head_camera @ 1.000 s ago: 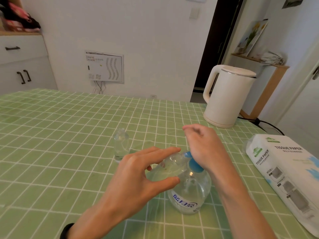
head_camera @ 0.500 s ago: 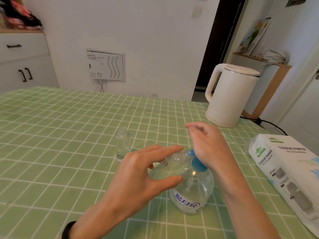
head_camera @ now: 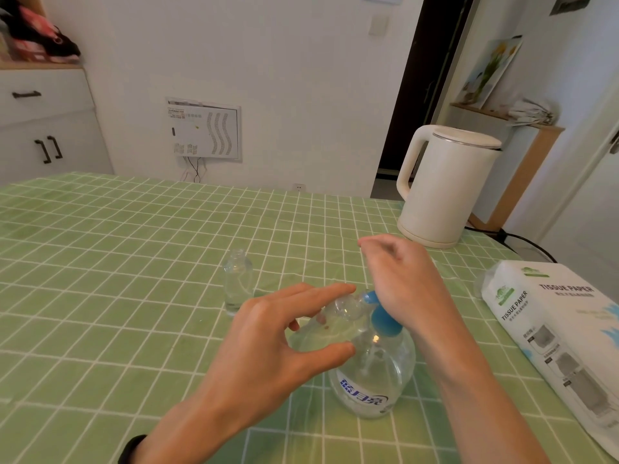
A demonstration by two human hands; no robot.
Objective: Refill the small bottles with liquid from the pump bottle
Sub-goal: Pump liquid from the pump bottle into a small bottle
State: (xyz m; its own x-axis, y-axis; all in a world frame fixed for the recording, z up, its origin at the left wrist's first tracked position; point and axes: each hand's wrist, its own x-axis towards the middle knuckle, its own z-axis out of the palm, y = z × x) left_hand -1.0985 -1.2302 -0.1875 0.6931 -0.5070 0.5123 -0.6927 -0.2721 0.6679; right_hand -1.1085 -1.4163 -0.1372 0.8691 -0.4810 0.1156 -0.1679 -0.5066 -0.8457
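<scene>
A person's two bare hands work over a desk (head_camera: 100,262) covered in a green checked cloth. Just below the centre of the frame stands a round, clear pump bottle (head_camera: 371,380) with blue lettering and a blue pump head (head_camera: 382,318); it holds clear liquid.

The left hand (head_camera: 268,346) comes in from the lower left. Its fingers (head_camera: 321,291) and thumb are curled around a small clear bottle (head_camera: 338,321), which is tipped on its side with its mouth close against the blue spout.

The right hand (head_camera: 402,283) reaches in from the lower right. The heel of the palm rests on top of the pump head, while the fingers are loosely bent and raised, grasping nothing.

A second small bottle (head_camera: 238,283), uncapped and upright, stands on the desk to the left of centre, apart from both hands.

A white kettle (head_camera: 445,185) sits at the upper right of the desk. A pack of tissue paper (head_camera: 556,336) lies along the right edge.
</scene>
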